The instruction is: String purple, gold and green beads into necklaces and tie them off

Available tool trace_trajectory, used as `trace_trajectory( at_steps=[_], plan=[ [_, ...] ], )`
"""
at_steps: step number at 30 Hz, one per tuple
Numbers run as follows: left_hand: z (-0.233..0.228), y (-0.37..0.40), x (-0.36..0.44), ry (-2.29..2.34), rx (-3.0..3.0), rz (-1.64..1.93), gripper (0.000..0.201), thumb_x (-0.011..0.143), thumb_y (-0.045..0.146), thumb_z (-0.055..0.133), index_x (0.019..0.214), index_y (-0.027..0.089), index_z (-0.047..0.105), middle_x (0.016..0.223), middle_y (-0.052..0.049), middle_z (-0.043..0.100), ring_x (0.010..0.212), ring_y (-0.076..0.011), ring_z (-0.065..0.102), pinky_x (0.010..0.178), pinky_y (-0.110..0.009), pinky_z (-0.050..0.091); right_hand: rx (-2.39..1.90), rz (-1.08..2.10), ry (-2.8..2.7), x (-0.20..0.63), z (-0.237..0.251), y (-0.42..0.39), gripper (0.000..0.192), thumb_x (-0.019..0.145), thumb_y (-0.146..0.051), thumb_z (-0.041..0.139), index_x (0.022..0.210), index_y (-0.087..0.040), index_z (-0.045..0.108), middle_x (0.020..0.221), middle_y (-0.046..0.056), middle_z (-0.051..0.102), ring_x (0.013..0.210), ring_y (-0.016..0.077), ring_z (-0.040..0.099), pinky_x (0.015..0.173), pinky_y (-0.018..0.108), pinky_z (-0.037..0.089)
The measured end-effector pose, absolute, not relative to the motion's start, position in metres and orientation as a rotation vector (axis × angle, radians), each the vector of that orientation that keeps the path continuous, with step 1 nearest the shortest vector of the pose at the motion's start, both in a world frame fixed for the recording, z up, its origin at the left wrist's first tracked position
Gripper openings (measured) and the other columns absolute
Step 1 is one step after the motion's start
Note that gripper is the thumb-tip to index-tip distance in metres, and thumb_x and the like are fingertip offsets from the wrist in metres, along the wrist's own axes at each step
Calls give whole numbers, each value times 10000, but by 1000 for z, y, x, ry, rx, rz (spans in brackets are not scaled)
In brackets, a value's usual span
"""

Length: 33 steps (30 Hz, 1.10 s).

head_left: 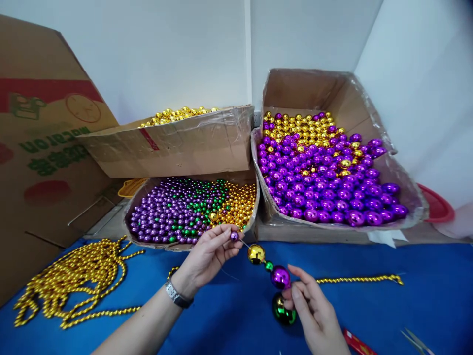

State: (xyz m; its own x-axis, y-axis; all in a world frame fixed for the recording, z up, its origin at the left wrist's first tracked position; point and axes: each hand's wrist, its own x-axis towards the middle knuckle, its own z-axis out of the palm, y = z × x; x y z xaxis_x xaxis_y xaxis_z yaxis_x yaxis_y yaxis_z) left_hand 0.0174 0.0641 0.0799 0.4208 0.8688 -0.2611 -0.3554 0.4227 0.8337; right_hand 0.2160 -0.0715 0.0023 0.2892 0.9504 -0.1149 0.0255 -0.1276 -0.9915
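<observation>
Over the front box's edge, my left hand (212, 251) is closed, pinching a small purple bead (234, 236) at a thin string. Down the string toward my right hand hang a large gold bead (256, 254), a small green bead (269, 266) and a large purple bead (280, 277). My right hand (312, 305) is closed on the strung beads near the large purple one. A large dark green bead (284, 309) hangs just below its fingertips. Part of the string behind the fingers is hidden.
Small purple, green and gold beads fill the front box (192, 246). A box of large beads (406, 224) stands right; another gold-bead box (192, 148) sits behind. Gold bead strands (77, 286) lie left on the blue table (221, 325). Scissors (417, 341) lie lower right.
</observation>
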Motion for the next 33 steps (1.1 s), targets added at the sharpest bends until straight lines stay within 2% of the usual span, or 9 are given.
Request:
trace_trajectory(
  at_steps=[9, 16, 22, 25, 31, 33],
  plan=[
    [75, 58, 25, 850, 713, 995, 153, 737, 174, 718, 846, 136, 616, 834, -25, 664, 793, -136, 673, 682, -197, 553, -1479, 1038, -990, 215, 2, -72, 535, 866, -554, 460, 1258, -192, 501, 781, 31, 649, 695, 151, 642, 647, 219, 481],
    [77, 53, 26, 865, 863, 993, 149, 768, 230, 694, 847, 137, 608, 817, -29, 661, 786, -140, 662, 692, -219, 544, -1492, 992, -1022, 217, -4, -73, 486, 890, -511, 448, 1259, -199, 504, 821, 34, 663, 706, 140, 660, 642, 197, 490],
    [71, 49, 32, 915, 1004, 1000, 176, 724, 213, 729, 860, 143, 642, 827, -26, 670, 730, -110, 629, 682, -213, 527, -1468, 946, -1199, 219, -4, -71, 411, 937, -391, 405, 1294, -192, 453, 937, 59, 671, 820, 149, 675, 717, 208, 520],
    [65, 49, 36, 929, 1067, 993, 164, 726, 227, 723, 853, 146, 659, 841, -33, 681, 727, -117, 627, 670, -217, 520, -1471, 883, -1309, 223, -4, -65, 364, 952, -316, 368, 1289, -205, 446, 919, 34, 671, 836, 138, 677, 722, 204, 518],
    [69, 47, 40, 1010, 1379, 986, 131, 758, 255, 685, 817, 139, 682, 904, -70, 705, 786, -160, 635, 719, -254, 507, -1546, 847, -1526, 234, -9, -51, 348, 950, -224, 332, 1274, -214, 458, 836, 2, 691, 753, 124, 680, 700, 206, 513],
    [77, 45, 40, 1036, 1544, 1018, 104, 767, 246, 673, 790, 144, 675, 885, -64, 705, 828, -175, 637, 748, -254, 498, -1552, 821, -1562, 240, -8, -46, 347, 939, -222, 355, 1260, -220, 487, 883, 15, 693, 707, 130, 673, 677, 223, 514]
  ],
)
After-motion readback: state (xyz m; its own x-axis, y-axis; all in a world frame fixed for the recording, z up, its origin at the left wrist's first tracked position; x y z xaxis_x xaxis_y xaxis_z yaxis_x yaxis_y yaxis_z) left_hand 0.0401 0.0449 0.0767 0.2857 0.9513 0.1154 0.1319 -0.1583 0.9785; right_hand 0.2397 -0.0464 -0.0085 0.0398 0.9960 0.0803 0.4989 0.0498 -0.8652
